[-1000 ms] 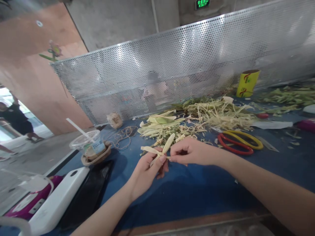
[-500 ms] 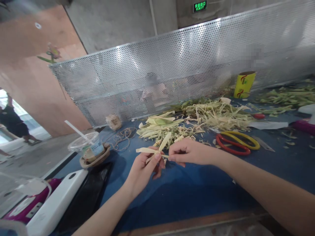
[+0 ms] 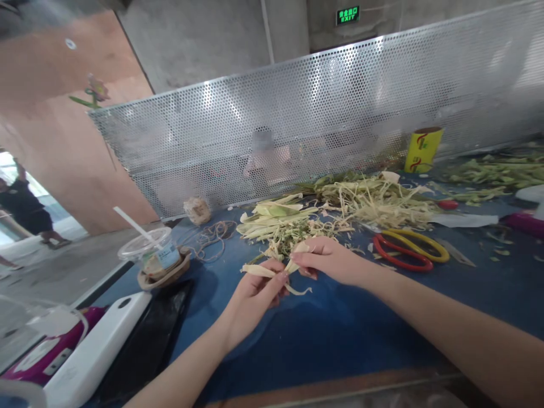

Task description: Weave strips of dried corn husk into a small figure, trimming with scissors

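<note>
Pale strips of corn husk (image 3: 258, 271) are pinched between the thumb and fingers of my left hand (image 3: 261, 289). My right hand (image 3: 321, 259) grips another end of the husk, just right of the left fingertips. One thin strip curls down below the hands, over the blue tabletop (image 3: 323, 328). Just beyond my fingers lies a heap of husks and shredded bits (image 3: 283, 221). Scissors (image 3: 410, 249) with one red and one yellow handle rest right of my right hand.
A plastic cup with a straw (image 3: 159, 249) sits in a cardboard holder at left, beside tangled string (image 3: 208, 241). A white power bank (image 3: 97, 345) and purple power strip (image 3: 55, 345) are at lower left. A yellow roll (image 3: 423, 150) stands near the perforated metal screen (image 3: 297, 113).
My right hand has moved from the strip's right-hand end up to the upright husk piece and now grips it. The thin strip it held hangs loose below.
</note>
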### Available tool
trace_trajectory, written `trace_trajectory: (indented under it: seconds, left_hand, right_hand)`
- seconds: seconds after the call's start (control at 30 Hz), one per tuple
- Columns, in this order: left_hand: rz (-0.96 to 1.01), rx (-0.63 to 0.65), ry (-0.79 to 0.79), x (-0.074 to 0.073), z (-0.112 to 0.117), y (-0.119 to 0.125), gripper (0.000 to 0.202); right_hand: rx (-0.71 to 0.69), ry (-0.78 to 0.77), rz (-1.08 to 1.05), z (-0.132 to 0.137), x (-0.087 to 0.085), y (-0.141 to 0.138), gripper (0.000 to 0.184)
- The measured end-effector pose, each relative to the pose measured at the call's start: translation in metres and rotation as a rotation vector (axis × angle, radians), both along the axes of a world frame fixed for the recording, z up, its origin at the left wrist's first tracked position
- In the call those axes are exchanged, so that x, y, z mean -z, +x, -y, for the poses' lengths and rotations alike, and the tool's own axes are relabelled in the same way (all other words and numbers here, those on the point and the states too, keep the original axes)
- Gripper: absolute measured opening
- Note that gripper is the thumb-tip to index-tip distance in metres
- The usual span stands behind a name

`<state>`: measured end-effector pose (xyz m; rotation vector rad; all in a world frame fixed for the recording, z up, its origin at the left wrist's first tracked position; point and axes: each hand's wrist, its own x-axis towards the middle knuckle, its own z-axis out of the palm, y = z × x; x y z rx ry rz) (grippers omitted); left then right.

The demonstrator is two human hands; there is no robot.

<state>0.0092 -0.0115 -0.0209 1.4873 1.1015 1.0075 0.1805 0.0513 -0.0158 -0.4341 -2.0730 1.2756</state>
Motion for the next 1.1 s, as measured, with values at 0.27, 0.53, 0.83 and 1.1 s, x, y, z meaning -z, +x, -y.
trace_trajectory:
  seconds: [0.27, 0.53, 0.83, 1.1]
  left_hand:
    - [0.076, -0.004, -0.065, 0.0, 0.002, 0.0, 0.032]
    - [0.114, -0.145, -0.058, -0.001, 0.0, 0.008, 0.05]
    - [0.066, -0.184, 0.048, -0.001, 0.006, 0.013, 0.067]
    - [0.018, -0.129, 0.012, -0.003, 0.005, 0.014, 0.064]
  right_hand:
    - [0.032, -0.028, 0.005, -0.003, -0.006, 0.005, 0.042]
    - [0.086, -0.075, -0.009, 0.0, 0.004, -0.002, 0.039]
    - [0.004, -0.29, -0.089, 0.009, 0.009, -0.017, 0.048]
    - [-0.133, -0.265, -0.105, 0.016, 0.009, -0.017, 0.023]
